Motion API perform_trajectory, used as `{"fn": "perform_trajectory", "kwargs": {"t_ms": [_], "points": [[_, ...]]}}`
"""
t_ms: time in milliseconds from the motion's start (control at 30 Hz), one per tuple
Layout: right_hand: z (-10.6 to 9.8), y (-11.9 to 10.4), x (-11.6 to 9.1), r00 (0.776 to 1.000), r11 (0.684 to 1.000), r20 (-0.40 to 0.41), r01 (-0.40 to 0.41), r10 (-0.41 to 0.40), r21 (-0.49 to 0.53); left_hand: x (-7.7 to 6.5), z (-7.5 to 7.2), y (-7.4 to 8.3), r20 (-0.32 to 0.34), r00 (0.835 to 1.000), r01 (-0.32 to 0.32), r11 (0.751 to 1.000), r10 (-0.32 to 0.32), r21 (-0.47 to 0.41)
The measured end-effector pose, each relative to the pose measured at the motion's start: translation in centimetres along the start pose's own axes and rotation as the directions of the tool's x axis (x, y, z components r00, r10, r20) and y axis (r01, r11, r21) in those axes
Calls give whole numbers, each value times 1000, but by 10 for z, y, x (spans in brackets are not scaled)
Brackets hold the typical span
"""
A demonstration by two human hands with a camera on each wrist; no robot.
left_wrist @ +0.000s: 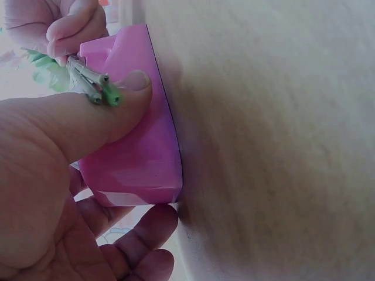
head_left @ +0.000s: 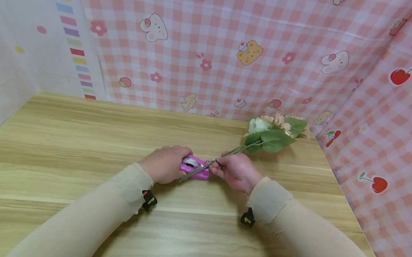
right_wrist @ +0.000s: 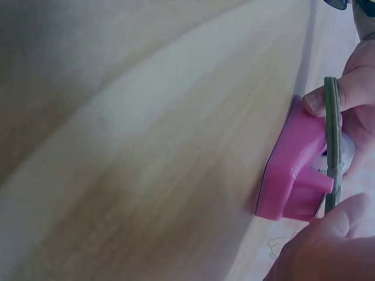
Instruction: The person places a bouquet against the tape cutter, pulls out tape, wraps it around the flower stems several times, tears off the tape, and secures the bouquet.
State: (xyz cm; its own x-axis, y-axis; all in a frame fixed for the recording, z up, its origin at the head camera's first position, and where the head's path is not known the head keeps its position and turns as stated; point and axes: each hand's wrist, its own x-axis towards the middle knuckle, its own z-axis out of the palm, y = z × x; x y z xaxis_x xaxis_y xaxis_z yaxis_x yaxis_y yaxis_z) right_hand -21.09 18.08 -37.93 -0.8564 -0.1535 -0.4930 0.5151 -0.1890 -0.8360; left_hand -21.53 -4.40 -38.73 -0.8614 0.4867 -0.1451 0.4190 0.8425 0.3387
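A pink tape dispenser (head_left: 203, 175) with a clear tape roll (head_left: 190, 161) in it stands on the table. My left hand (head_left: 163, 163) grips its left end; in the left wrist view the thumb presses on the side of the dispenser (left_wrist: 137, 158). Artificial flowers (head_left: 260, 126) with green leaves lie to the upper right, their stems (head_left: 231, 151) slanting down across the dispenser. My right hand (head_left: 237, 172) pinches these stems beside the dispenser's right end. The cut stem ends (left_wrist: 110, 93) lie near my left thumb. Whether tape sticks to the stems, I cannot tell.
The wood-grain table (head_left: 195, 235) runs up to a pink checked cloth (head_left: 175, 63) at the back. Another checked cloth (head_left: 406, 135) borders the right side, and a white cloth (head_left: 5, 43) stands at the left. Black wrist cameras (head_left: 149, 200) hang below both cuffs.
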Motion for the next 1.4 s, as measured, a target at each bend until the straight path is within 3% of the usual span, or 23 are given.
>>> {"fn": "perform_trajectory", "kwargs": {"t_ms": [267,467,733,1133,1400], "points": [[6,1,1,997,997,-81,12,-5,82,0,0,1,-6,1000,-6,1000,6,4],[8,1,0,996,994,-94,2,9,111,-1,-1,2,-2,1000,-3,1000,3,2],[10,3,1,997,999,-69,29,-26,37,-1,-1,2,-6,1000,2,1000,-2,-7],[12,6,3,988,995,-130,74,-82,-63,-2,0,1,4,1000,5,1000,-5,-4],[10,4,4,994,997,-77,75,-77,-31,1,2,-1,11,1000,15,1000,-15,-5]]}}
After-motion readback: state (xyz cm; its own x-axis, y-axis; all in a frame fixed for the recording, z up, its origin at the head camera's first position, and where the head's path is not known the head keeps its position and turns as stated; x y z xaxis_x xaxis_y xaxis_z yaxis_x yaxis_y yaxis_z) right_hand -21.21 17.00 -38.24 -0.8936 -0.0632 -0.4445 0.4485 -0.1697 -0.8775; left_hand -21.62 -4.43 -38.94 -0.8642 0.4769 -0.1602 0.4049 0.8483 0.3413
